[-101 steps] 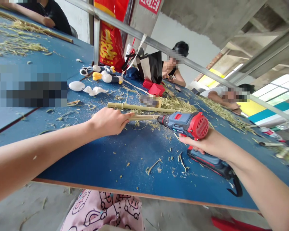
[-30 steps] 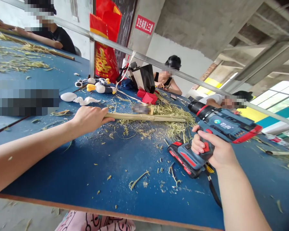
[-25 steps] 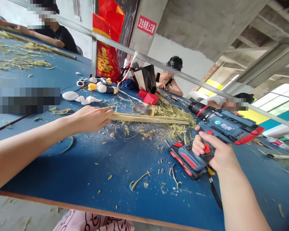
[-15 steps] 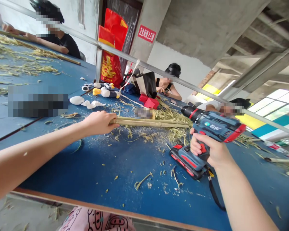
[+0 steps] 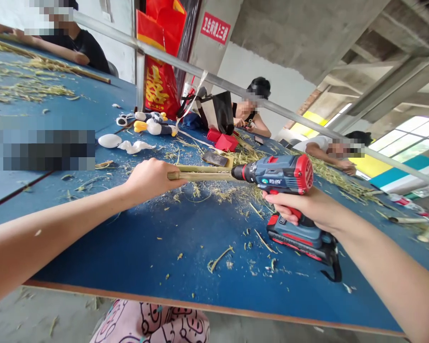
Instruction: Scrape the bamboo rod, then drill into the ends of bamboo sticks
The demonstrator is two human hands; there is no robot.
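Note:
Two pale bamboo poles point(image 5: 207, 176) lie side by side just above the tabletop, pointing away to the right. My left hand point(image 5: 150, 180) is closed round their near end. In my right hand point(image 5: 303, 206) is a blue, black and red cordless drill point(image 5: 282, 174), gripped by its handle with fingers near the trigger. The drill's chuck points left and overlaps the poles in view; I cannot tell whether a bit touches them. Its battery base sits low over the table, a black strap hanging from it. The poles' far ends are hidden behind the drill.
Shavings and sawdust cover parts of the blue table point(image 5: 157, 267). Beyond lie duck-like toys point(image 5: 153, 127), a white egg shape point(image 5: 109, 141), a dark blade-like piece point(image 5: 215, 158), red objects point(image 5: 225, 142) and a bag point(image 5: 216, 112). A metal rail point(image 5: 236, 85) crosses behind; several people sit around.
My right hand has swung the drill leftward and turned it, so its chuck now reaches the poles. My left hand keeps its hold on the poles. The view has shifted slightly.

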